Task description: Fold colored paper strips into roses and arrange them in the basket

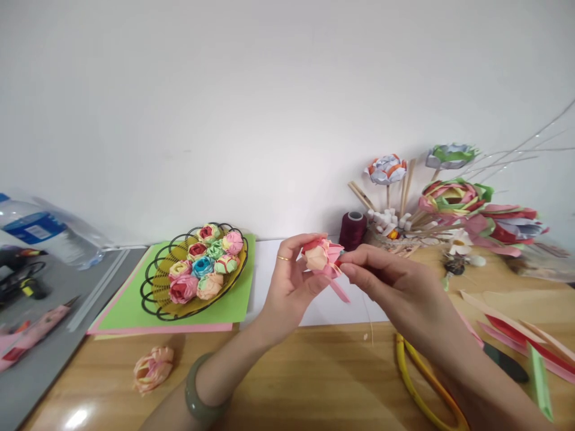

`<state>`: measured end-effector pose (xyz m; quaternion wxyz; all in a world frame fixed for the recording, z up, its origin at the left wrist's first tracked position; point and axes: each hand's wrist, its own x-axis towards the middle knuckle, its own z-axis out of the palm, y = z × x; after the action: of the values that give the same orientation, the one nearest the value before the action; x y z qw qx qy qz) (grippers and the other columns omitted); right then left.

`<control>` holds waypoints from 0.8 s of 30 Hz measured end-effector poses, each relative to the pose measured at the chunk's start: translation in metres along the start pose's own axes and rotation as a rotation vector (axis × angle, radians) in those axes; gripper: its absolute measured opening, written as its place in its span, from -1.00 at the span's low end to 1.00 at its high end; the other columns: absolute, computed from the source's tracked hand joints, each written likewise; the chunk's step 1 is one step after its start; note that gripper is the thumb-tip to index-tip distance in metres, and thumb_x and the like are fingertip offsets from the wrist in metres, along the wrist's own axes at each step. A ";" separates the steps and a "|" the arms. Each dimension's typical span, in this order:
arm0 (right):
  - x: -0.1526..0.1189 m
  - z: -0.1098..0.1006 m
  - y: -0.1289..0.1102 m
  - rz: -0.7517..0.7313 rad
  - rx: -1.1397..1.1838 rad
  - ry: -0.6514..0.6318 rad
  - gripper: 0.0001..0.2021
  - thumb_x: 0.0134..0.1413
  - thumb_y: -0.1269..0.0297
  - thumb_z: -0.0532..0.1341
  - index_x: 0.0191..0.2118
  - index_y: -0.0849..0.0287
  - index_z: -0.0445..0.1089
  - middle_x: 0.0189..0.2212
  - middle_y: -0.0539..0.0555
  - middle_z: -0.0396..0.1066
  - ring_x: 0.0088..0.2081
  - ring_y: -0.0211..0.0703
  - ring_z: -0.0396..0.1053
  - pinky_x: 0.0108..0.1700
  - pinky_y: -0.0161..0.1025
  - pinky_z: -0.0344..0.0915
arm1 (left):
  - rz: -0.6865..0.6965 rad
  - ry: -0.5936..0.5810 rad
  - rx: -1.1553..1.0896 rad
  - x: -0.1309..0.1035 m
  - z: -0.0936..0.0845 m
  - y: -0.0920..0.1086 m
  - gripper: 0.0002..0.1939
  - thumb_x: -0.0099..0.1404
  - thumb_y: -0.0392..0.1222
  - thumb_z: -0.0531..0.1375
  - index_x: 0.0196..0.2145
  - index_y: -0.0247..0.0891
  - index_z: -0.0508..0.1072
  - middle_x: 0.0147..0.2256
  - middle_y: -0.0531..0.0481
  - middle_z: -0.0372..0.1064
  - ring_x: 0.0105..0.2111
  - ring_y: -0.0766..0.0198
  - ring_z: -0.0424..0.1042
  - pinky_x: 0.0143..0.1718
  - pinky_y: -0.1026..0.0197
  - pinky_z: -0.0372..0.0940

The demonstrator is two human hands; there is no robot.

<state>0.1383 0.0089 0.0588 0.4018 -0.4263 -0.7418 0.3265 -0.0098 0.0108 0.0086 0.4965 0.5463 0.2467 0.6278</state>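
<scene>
In the middle of the head view, my left hand (291, 278) is closed around a pink and peach paper flower (320, 256). A loose pink strip hangs from its lower side. My right hand (390, 281) pinches at the flower's right side, thumb and forefinger pressed together; what lies between those fingertips is mostly hidden. A thin thread seems to hang down below the flower. Behind my right hand stands a dark red spool of thread (353, 230). To the left, a separate peach paper flower (153, 369) lies on the wooden table (278, 383).
A yellow basket (179, 308) of small paper flowers sits on green paper (108, 311). Yellow-handled scissors (420, 371) and paper strips (525, 335) lie at right, beneath larger paper flowers on sticks (456, 197). A bottle (45, 230) and a pink glue gun (36, 335) are at left.
</scene>
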 end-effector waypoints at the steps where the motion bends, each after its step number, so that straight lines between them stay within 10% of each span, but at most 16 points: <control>1: -0.001 0.001 0.000 -0.071 -0.102 0.024 -0.82 0.15 0.28 0.08 -0.43 0.15 0.36 -0.51 -0.02 0.35 -0.46 -0.29 0.27 -0.44 -0.36 0.18 | 0.004 -0.002 0.002 0.000 0.000 0.000 -0.63 0.18 -0.18 0.21 -0.07 -0.11 0.23 0.00 -0.06 0.24 -0.13 0.28 0.33 -0.14 0.19 0.30; 12: -0.007 0.006 0.008 -0.389 -0.719 0.162 -0.81 0.22 0.40 -0.05 -0.29 0.21 0.29 -0.43 0.06 0.33 -0.49 -0.24 0.30 -0.54 -0.33 0.12 | -0.007 0.018 0.038 -0.001 0.002 -0.001 -0.62 0.19 -0.25 0.20 -0.05 -0.08 0.22 -0.16 0.01 0.36 -0.21 0.32 0.40 -0.15 0.20 0.31; 24: 0.002 -0.005 0.002 -0.164 -0.183 0.003 -0.85 0.13 0.34 0.11 -0.43 0.15 0.35 -0.53 -0.03 0.33 -0.51 -0.31 0.24 -0.49 -0.36 0.15 | 0.007 0.016 0.035 0.000 -0.001 -0.001 -0.63 0.17 -0.21 0.22 -0.06 -0.09 0.24 -0.01 -0.04 0.27 -0.14 0.29 0.35 -0.13 0.19 0.30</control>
<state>0.1425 0.0124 0.0598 0.3878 -0.3997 -0.8002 0.2227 -0.0103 0.0117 0.0075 0.4825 0.5508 0.2597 0.6296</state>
